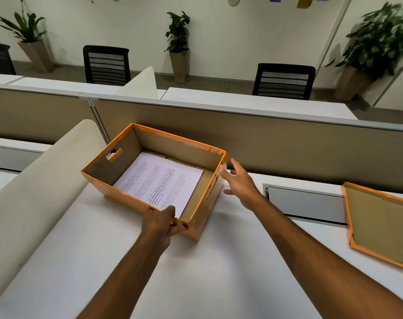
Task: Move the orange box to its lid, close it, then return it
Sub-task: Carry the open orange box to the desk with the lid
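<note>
the orange box [136, 199] sits on the white desk [219, 272], well to the left of its lid [380, 222], which lies upside down at the desk's right edge. the box is open. a printed sheet of paper [159, 178] lies flat inside it.

the box looks like thin cardboard, so it is probably light and a bit bendy. its walls could fold in if squeezed hard. the smooth sides may slip, so a hold on two opposite sides seems best. the cut-out handle hole [114, 154] in the box's left wall is another good spot. the paper is loose and could slide if the box tips.

the left hand [163, 223] is at the near corner of the box, arm stretched forward. its fingers are closed on the rim, thumb over the top edge.

the right hand [240, 183] is just beside the box's right wall, arm reaching out long. its fingers are spread wide and hold nothing. i cannot tell if a fingertip touches the wall.
</note>
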A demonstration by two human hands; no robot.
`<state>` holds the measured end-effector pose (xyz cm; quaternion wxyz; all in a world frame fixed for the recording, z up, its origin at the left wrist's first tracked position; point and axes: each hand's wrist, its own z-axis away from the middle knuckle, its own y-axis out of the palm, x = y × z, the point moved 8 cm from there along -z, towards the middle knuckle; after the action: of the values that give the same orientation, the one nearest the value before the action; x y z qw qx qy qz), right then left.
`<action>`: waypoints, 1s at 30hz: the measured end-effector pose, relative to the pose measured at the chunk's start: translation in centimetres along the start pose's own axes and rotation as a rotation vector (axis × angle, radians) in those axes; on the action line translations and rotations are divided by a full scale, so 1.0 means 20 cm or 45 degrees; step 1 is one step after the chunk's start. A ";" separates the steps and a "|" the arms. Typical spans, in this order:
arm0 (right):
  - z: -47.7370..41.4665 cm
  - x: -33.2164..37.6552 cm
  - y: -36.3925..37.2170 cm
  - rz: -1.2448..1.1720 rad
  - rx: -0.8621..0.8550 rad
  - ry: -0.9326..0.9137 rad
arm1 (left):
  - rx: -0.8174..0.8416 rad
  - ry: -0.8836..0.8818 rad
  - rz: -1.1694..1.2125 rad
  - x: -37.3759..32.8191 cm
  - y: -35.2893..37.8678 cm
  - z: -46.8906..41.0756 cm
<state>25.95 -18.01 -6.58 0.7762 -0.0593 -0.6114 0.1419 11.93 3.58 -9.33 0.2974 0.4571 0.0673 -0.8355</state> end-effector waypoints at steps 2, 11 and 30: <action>0.02 0.00 -0.05 -0.010 -0.048 0.005 | 0.044 -0.005 -0.031 0.02 -0.03 0.05; 0.21 -0.07 -0.23 -0.108 -0.178 0.001 | 0.187 0.057 -0.251 0.05 -0.12 0.24; 1.05 -0.37 -0.73 -0.080 0.046 0.041 | 0.497 0.174 -0.769 0.11 -0.03 0.76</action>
<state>6.32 -35.76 -4.43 0.7910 -0.0284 -0.5977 0.1274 -0.36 -2.72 -2.55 -0.0606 0.5197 0.0584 -0.8502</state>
